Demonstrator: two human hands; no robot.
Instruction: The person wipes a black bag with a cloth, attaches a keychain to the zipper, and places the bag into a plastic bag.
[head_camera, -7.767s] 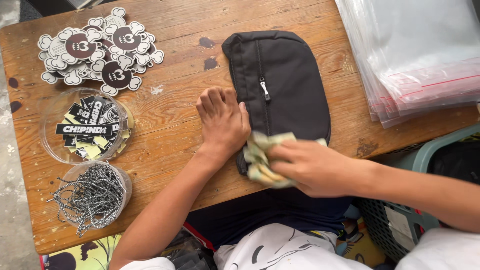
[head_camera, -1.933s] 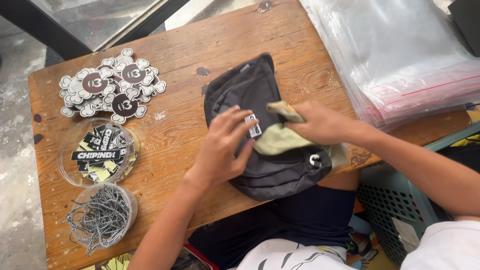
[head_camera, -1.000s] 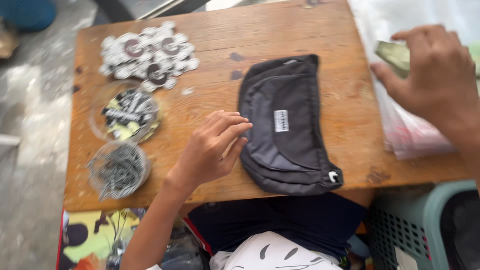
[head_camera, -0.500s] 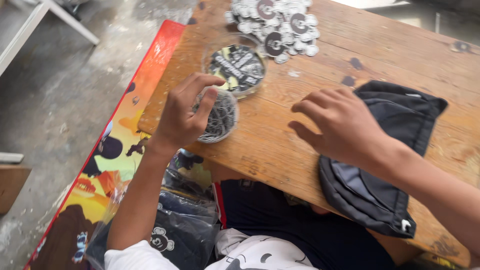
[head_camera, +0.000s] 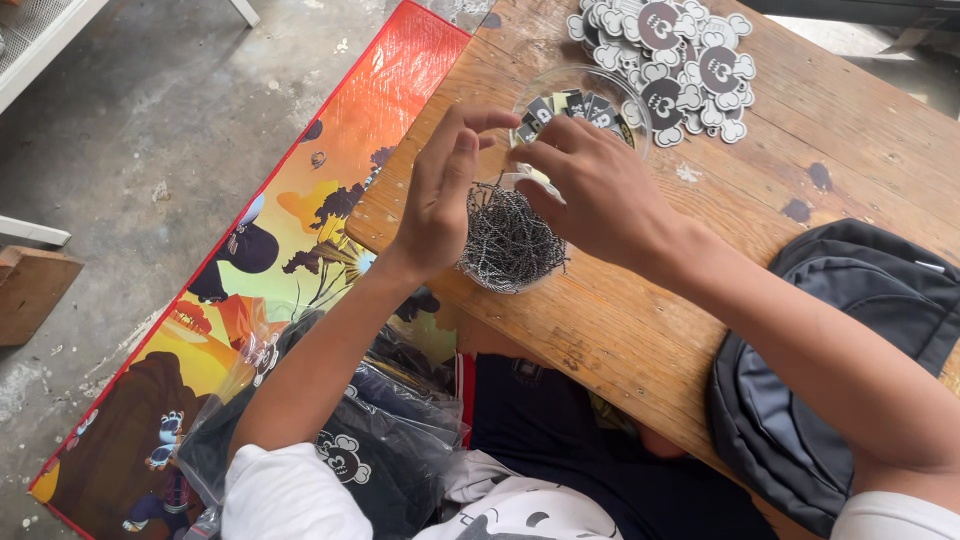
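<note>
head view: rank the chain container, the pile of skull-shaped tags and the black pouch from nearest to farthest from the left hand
1. Clear container of metal chains: right beside the left hand, at the table's near edge.
2. Pile of skull-shaped tags: beyond the right hand, at the table's far end.
3. Black pouch: farthest, over by the right forearm.

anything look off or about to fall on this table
The black pouch hangs well over the wooden table's near edge, so it could slip off. Dark stains mark the wood. Nothing looks spilled.
</note>
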